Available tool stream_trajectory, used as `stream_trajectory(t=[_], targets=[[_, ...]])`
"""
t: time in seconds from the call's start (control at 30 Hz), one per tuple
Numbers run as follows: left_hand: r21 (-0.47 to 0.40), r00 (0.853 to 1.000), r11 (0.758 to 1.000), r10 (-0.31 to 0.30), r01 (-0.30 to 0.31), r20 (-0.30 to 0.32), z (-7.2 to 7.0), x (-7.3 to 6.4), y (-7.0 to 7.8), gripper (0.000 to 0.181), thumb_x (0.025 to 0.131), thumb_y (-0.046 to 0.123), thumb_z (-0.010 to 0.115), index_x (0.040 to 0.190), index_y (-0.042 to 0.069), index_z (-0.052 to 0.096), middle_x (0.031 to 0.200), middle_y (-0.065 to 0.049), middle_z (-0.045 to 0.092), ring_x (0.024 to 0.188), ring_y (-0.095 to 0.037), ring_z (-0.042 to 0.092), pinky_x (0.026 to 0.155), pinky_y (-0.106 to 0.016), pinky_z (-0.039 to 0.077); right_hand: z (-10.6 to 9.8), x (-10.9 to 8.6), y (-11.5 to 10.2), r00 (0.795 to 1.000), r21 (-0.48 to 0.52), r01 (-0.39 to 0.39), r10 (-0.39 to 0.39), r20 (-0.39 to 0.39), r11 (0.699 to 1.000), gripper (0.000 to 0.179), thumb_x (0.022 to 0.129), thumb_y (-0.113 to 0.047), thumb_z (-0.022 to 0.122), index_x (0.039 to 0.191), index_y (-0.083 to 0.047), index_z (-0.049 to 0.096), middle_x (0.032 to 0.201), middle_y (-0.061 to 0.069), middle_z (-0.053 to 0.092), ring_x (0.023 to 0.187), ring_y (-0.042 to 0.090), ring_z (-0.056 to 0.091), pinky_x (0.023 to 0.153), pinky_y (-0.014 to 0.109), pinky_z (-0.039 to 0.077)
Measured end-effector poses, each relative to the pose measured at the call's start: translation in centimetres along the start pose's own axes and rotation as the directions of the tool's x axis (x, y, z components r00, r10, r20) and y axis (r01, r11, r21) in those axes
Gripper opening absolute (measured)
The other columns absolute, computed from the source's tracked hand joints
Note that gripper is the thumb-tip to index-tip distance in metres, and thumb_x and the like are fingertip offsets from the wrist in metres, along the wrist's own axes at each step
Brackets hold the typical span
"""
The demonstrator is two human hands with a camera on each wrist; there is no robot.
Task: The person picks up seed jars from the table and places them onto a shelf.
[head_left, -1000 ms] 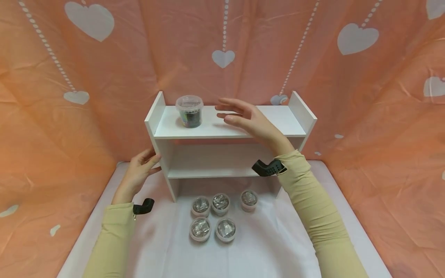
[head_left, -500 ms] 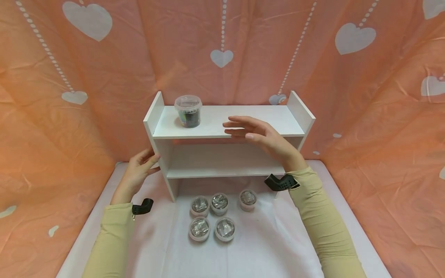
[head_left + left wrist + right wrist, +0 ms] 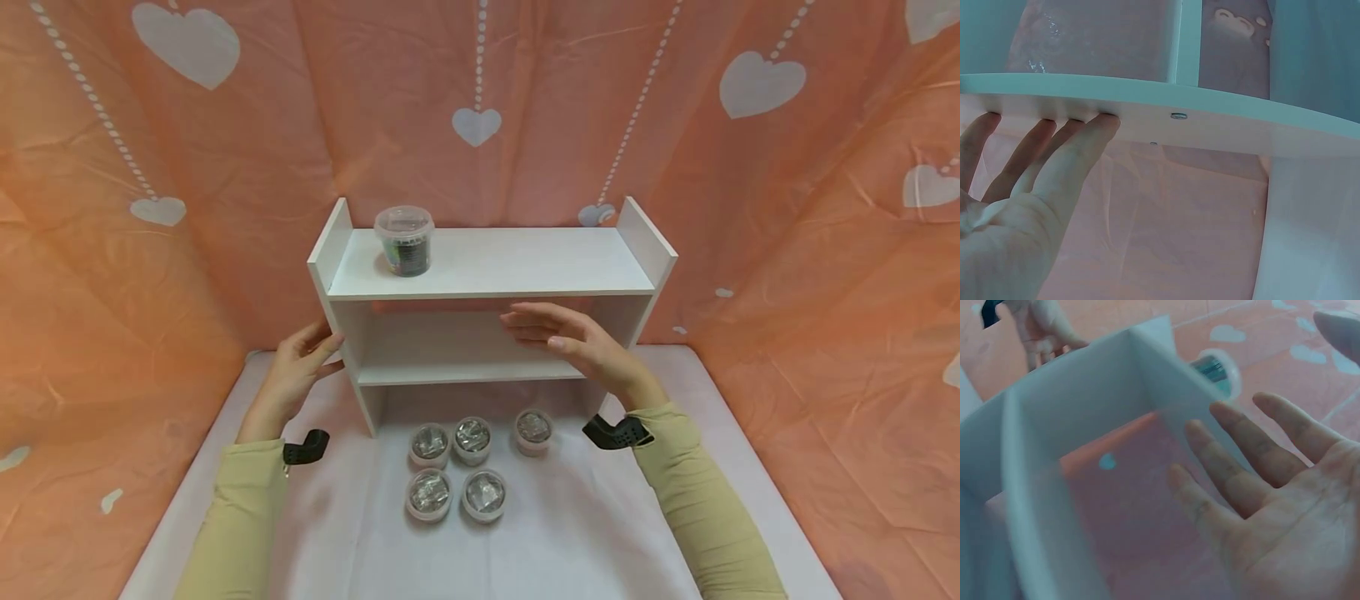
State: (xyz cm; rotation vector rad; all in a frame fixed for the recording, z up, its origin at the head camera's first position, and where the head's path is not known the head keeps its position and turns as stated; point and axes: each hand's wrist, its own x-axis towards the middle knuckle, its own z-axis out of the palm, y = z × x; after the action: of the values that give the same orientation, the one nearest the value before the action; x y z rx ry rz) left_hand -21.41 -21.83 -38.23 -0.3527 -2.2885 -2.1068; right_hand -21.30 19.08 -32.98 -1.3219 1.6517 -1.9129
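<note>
A white shelf unit [image 3: 487, 260] stands upright on the cloth-covered table. My left hand [image 3: 296, 371] touches its left side panel; in the left wrist view the fingertips [image 3: 1109, 120] press against the panel with the fingers straight. Out in front of the middle compartment is my right hand [image 3: 573, 342], its fingers spread and nothing in it. On the left of the top board sits a clear plastic tub [image 3: 405, 242] with dark contents and a lid. The right wrist view shows the open right palm [image 3: 1297, 512] beside the unit.
Several small round lidded cups [image 3: 484, 495] with silvery tops stand on the white tablecloth [image 3: 420, 567] below and in front of the shelf. Orange cloth [image 3: 255, 167] with white hearts hangs behind and at both sides.
My right hand has come down and back from above the top board to the front of the middle compartment. The left hand keeps its place on the side panel.
</note>
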Motion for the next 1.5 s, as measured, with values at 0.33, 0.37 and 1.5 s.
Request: stream_trajectory(t=[0.33, 0.37, 1.5], targets=[[0.002, 1.000, 1.000, 0.005, -0.005, -0.002, 0.0, 0.0, 0.1, 0.059, 0.098, 0.024, 0.056, 0.147, -0.001, 0.033, 0.143, -0.022, 0.036, 0.116, -0.012, 0.049, 0.083, -0.023, 0.052, -0.1, -3.6, 3.5, 0.997, 0.023, -0.080, 0.080, 0.010, 0.997, 0.055, 0.099, -0.011, 0.050, 0.144, 0.012, 0.027, 0.144, 0.031, 0.033, 0.132, 0.048, 0.029, 0.108, 0.060, 0.023], [0.002, 1.000, 1.000, 0.004, -0.004, -0.002, 0.0, 0.0, 0.2, 0.059, 0.098, 0.024, 0.056, 0.147, -0.001, 0.033, 0.144, -0.022, 0.036, 0.117, -0.012, 0.049, 0.083, -0.023, 0.052, 0.0, -3.9, 3.8, 0.997, 0.024, -0.080, 0.080, 0.014, 0.996, 0.056, 0.099, -0.011, 0.050, 0.144, 0.012, 0.025, 0.144, 0.032, 0.032, 0.132, 0.048, 0.029, 0.108, 0.060, 0.022], [-0.018, 1.000, 1.000, 0.001, -0.001, -0.014, 0.0, 0.0, -0.1, 0.058, 0.098, 0.021, 0.056, 0.146, -0.004, 0.034, 0.140, -0.019, 0.041, 0.116, -0.013, 0.050, 0.083, -0.024, 0.052, 4.0, -11.1, 12.5, 0.967, 0.197, -0.230, 0.247, -0.064, 0.953, 0.066, 0.088, 0.012, 0.059, 0.143, 0.015, 0.023, 0.142, 0.040, 0.023, 0.131, 0.048, 0.029, 0.106, 0.063, 0.020]])
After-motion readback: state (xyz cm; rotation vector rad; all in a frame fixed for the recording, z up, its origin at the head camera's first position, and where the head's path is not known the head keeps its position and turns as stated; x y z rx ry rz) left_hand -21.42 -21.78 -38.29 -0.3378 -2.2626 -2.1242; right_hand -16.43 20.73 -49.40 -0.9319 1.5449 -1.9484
